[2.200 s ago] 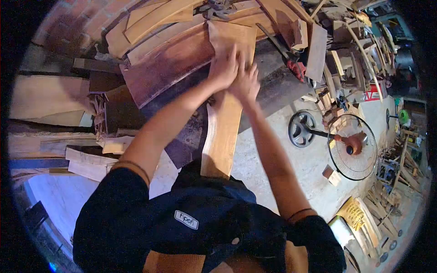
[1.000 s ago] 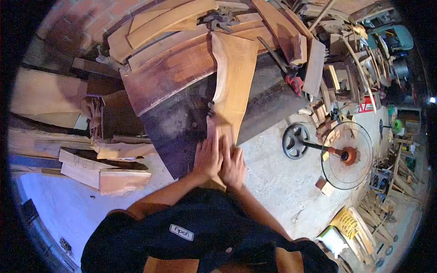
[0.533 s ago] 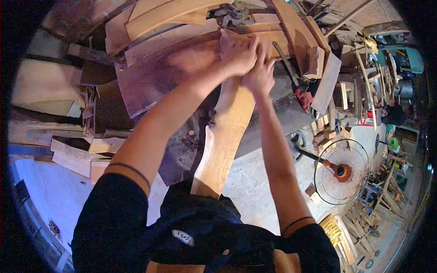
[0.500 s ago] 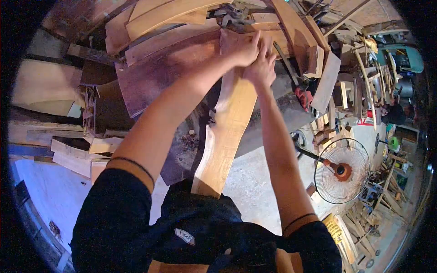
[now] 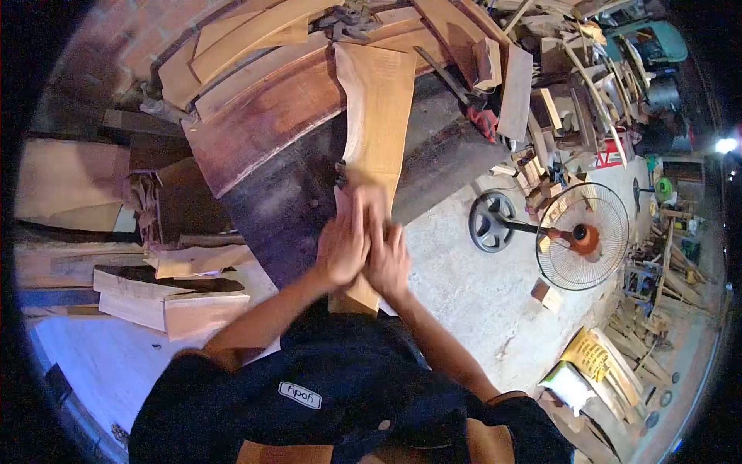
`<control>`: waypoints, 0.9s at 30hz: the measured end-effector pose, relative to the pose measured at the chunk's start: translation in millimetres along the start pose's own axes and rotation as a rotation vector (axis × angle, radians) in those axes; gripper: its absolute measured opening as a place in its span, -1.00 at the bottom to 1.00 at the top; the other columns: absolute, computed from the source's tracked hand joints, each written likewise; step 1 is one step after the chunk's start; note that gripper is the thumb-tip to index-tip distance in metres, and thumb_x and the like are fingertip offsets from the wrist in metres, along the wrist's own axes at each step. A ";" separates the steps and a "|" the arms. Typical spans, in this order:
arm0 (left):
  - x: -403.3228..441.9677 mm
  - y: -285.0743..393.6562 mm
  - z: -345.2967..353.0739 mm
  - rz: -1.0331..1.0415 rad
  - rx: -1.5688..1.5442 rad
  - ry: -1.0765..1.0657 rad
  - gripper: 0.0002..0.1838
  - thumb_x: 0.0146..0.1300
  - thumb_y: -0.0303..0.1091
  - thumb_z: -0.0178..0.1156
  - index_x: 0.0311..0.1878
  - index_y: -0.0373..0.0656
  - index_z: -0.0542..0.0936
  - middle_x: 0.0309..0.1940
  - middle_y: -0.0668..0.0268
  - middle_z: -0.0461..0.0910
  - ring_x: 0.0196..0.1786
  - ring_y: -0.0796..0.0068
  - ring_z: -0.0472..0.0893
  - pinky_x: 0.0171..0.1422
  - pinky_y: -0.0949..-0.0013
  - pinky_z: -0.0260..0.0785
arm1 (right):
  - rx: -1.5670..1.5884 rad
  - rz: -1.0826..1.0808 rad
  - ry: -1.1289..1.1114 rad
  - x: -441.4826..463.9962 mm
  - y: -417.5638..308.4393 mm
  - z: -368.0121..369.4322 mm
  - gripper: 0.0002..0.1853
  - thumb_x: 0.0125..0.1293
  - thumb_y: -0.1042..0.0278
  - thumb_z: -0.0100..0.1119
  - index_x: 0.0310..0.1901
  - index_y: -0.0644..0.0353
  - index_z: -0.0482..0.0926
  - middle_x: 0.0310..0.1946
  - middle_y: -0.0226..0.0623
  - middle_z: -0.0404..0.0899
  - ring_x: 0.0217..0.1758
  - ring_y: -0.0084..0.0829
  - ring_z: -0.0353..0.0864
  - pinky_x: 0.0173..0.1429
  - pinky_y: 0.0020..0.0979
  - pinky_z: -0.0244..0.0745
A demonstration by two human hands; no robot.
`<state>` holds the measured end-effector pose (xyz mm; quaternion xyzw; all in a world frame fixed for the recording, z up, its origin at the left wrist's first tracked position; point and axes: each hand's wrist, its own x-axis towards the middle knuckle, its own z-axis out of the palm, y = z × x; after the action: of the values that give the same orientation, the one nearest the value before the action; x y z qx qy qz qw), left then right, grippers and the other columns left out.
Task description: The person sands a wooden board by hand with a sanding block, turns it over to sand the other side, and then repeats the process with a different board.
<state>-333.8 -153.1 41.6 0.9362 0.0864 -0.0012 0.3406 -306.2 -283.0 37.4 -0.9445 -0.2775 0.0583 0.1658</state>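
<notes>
A long plank (image 5: pixel 376 100) with one wavy natural edge lies lengthwise over the dark workbench, its near end close to my body. My left hand (image 5: pixel 342 249) and my right hand (image 5: pixel 388 259) are side by side on the plank's nearer half, fingers bent and pressed together. Motion blurs the fingertips, and whatever they may hold between them and the wood is hidden. Both forearms reach in from below, one from each side.
The dark bench top (image 5: pixel 456 139) carries boards along its far side and a red-and-black tool (image 5: pixel 481 120) at right. A standing fan (image 5: pixel 583 234) is on the floor to the right. Wood offcuts (image 5: pixel 170 301) are stacked at left; more scrap lines the right.
Both hands have come from the plank's far end back towards my body, staying together. My arms are now bent, and the view has shifted slightly.
</notes>
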 end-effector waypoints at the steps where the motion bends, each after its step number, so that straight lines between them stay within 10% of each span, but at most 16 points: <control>1: -27.6 0.7 6.7 -0.009 -0.033 -0.008 -0.15 0.26 -0.35 0.09 0.47 -0.50 -0.11 0.15 -0.31 0.41 0.13 -0.20 0.50 0.23 0.01 0.34 | 0.047 0.014 -0.101 -23.5 -5.3 -5.4 -0.22 0.22 0.27 0.12 0.50 -0.12 0.12 0.02 0.08 0.41 -0.03 0.06 0.50 -0.15 -0.10 0.61; 7: -17.6 3.6 -0.7 -0.059 0.002 -0.069 -0.14 0.27 -0.25 0.11 0.46 -0.54 -0.07 0.32 -0.23 0.28 0.32 -0.09 0.39 0.29 0.00 0.32 | 0.026 -0.126 -0.006 -2.7 6.4 -3.9 -0.19 0.14 0.24 0.15 0.49 -0.06 0.15 -0.03 -0.06 0.42 -0.05 -0.02 0.48 -0.21 -0.14 0.63; 14: 251.5 -32.9 -31.2 0.213 0.123 0.277 -0.31 0.38 -0.21 0.01 0.43 -0.40 0.07 0.16 -0.22 0.46 0.17 -0.14 0.50 0.21 -0.05 0.35 | 0.006 0.045 0.181 246.1 45.9 -15.5 -0.10 0.05 0.13 0.35 0.43 0.02 0.14 0.14 0.26 0.30 0.11 0.28 0.47 0.02 0.08 0.54; 16: 319.1 -27.4 -53.4 0.062 -0.058 -0.011 -0.30 0.41 -0.21 -0.05 0.48 -0.33 -0.03 0.01 -0.28 0.54 0.01 -0.16 0.59 0.12 -0.07 0.40 | 0.016 0.079 0.185 313.5 59.2 -24.8 -0.09 0.04 0.10 0.38 0.41 -0.02 0.11 0.20 0.25 0.26 0.15 0.27 0.48 0.06 0.08 0.54; 19: 395.8 -50.0 -32.8 0.210 0.104 0.242 -0.29 0.42 -0.25 -0.09 0.51 -0.34 -0.08 -0.04 -0.29 0.56 -0.07 -0.12 0.63 0.07 -0.05 0.43 | -0.043 0.076 0.141 364.6 69.5 -36.1 0.31 -0.42 0.05 0.67 0.42 -0.16 -0.01 0.21 0.10 0.25 0.25 0.19 0.41 0.11 0.03 0.57; 24: 327.8 -19.4 -46.4 0.059 0.035 0.090 -0.35 0.39 -0.29 -0.06 0.47 -0.37 0.07 0.06 -0.24 0.52 0.08 -0.13 0.57 0.22 -0.02 0.37 | -0.079 0.093 0.084 315.3 55.4 -36.6 0.34 -0.38 0.04 0.66 0.47 -0.25 -0.08 0.25 0.17 0.21 0.26 0.22 0.38 0.15 0.03 0.55; 27: 225.7 -17.6 -14.2 0.078 0.049 0.168 -0.31 0.34 -0.33 0.02 0.47 -0.35 0.07 0.20 -0.25 0.41 0.26 -0.16 0.43 0.37 -0.04 0.22 | -0.041 0.115 0.114 213.9 44.6 -13.0 0.00 0.05 0.10 0.40 0.48 -0.16 0.00 0.30 0.33 0.16 0.27 0.27 0.36 0.11 0.07 0.56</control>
<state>-115.1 -94.5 27.5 0.9437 0.0779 0.0884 0.3090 -101.6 -205.7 30.3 -0.9639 -0.2142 0.0080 0.1581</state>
